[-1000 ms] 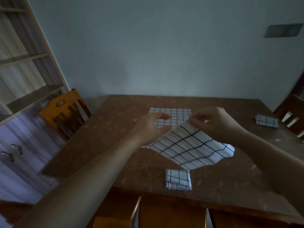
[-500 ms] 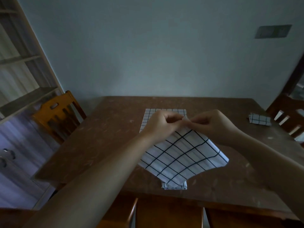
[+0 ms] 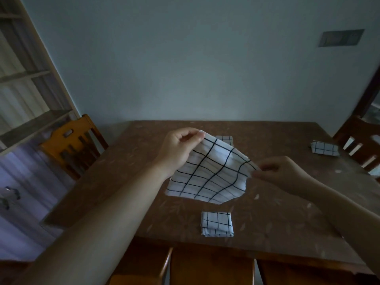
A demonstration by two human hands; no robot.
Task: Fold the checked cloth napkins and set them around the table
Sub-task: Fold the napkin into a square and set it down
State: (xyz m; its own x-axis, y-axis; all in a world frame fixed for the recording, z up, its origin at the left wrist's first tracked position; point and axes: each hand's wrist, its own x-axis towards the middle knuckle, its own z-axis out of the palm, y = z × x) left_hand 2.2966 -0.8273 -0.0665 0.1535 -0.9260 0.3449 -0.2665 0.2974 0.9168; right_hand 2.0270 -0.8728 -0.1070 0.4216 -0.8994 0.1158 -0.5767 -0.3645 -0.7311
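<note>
A white napkin with black checks (image 3: 207,173) hangs spread in the air above the brown table (image 3: 127,182). My left hand (image 3: 178,151) pinches its upper left corner, raised. My right hand (image 3: 281,173) pinches its right corner, lower and nearer. Behind the held cloth, part of a flat napkin (image 3: 225,139) shows on the table. A folded napkin (image 3: 217,223) lies near the front edge. Another folded napkin (image 3: 324,148) lies at the right side.
An orange wooden chair (image 3: 72,145) stands at the table's left side. A darker chair (image 3: 362,147) stands at the right. A chair back (image 3: 211,266) sits just below the front edge. Shelves and a cabinet (image 3: 24,112) line the left wall.
My hands were together at one corner of the napkin. They have moved apart, the left up and left, the right down and right, and the cloth is stretched between them.
</note>
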